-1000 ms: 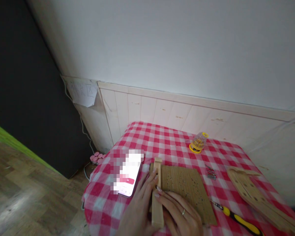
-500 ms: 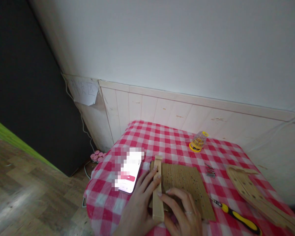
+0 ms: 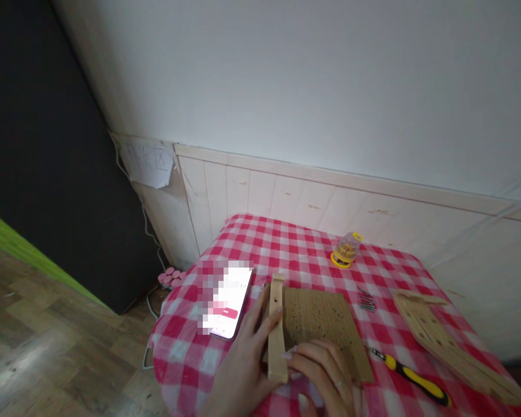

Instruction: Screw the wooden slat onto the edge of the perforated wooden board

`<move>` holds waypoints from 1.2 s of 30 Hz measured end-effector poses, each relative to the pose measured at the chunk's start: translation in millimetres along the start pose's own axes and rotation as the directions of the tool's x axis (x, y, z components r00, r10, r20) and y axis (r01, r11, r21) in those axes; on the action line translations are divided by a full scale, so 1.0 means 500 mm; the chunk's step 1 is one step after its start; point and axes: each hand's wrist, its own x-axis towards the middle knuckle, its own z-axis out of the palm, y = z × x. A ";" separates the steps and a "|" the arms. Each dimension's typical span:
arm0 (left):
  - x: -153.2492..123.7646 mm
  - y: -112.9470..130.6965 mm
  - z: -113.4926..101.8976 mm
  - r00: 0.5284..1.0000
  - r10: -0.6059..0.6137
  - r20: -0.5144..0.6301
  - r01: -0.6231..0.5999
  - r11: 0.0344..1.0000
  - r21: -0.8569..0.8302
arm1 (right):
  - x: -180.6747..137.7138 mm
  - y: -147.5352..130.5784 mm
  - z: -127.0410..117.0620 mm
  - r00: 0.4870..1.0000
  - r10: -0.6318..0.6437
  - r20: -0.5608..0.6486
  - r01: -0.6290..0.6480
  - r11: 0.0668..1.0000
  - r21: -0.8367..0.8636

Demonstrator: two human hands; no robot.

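A narrow pale wooden bar (image 3: pixel 277 341) with a small dark hole near its far end lies lengthwise at the left side of a brown board (image 3: pixel 319 315) peppered with dark holes. My left hand (image 3: pixel 247 362) grips the bar from the left, fingers along its side and a fingertip on top. On the other side, my right hand (image 3: pixel 325 370) is curled over the board's near part, its fingertips close to the bar's near end. A gap shows between that thumb and the fingers, and I see nothing held there. Whether those fingertips touch the bar, I cannot tell.
Left of my hands lies a lit phone (image 3: pixel 228 307). On the checked tablecloth (image 3: pixel 286 249) are a screwdriver (image 3: pixel 412 379), several small screws (image 3: pixel 367 301), a curved wooden piece (image 3: pixel 434 333) and a clear yellow-capped bit case (image 3: pixel 346 250). A wall (image 3: pixel 312 197) stands behind.
My right fingertips have come off the bar's top and moved slightly toward me, to its right side. My left fingers have drawn back a little along the bar. The view shifted slightly.
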 end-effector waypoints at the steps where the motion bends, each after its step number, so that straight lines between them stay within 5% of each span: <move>1: 0.000 0.001 0.001 1.000 0.007 -0.002 -0.007 1.000 -0.002 | -0.002 0.000 -0.005 1.000 -0.002 -0.003 0.002 1.000 -0.002; 7: 0.006 -0.008 0.002 0.997 0.071 -0.014 -0.071 0.997 -0.004 | -0.009 0.023 -0.096 0.988 0.119 0.100 -0.103 0.982 -0.157; 11: 0.008 -0.013 0.003 0.994 0.105 -0.031 -0.105 0.994 0.006 | -0.008 0.118 -0.190 0.977 0.190 0.095 -0.141 0.913 -0.384; 13: 0.009 -0.014 0.003 0.994 0.102 -0.035 -0.102 0.995 0.009 | 0.002 0.183 -0.226 0.934 0.297 0.199 -0.162 0.848 -0.504; 15: 0.009 -0.015 0.003 0.994 0.098 -0.045 -0.098 0.995 0.012 | 0.019 0.240 -0.247 0.826 0.479 0.297 -0.236 0.773 -0.589; 17: 0.008 -0.016 0.003 0.993 0.105 -0.052 -0.104 0.995 0.010 | 0.038 0.280 -0.253 0.720 0.603 0.343 -0.276 0.702 -0.656; 21: 0.008 -0.020 0.002 0.993 0.107 -0.054 -0.106 0.994 0.023 | 0.067 0.314 -0.232 0.608 0.668 0.428 -0.216 0.659 -0.721; 36: 0.007 -0.019 0.004 0.994 0.102 -0.038 -0.101 0.995 0.026 | 0.052 0.395 -0.189 0.600 0.661 0.451 -0.233 0.683 -0.692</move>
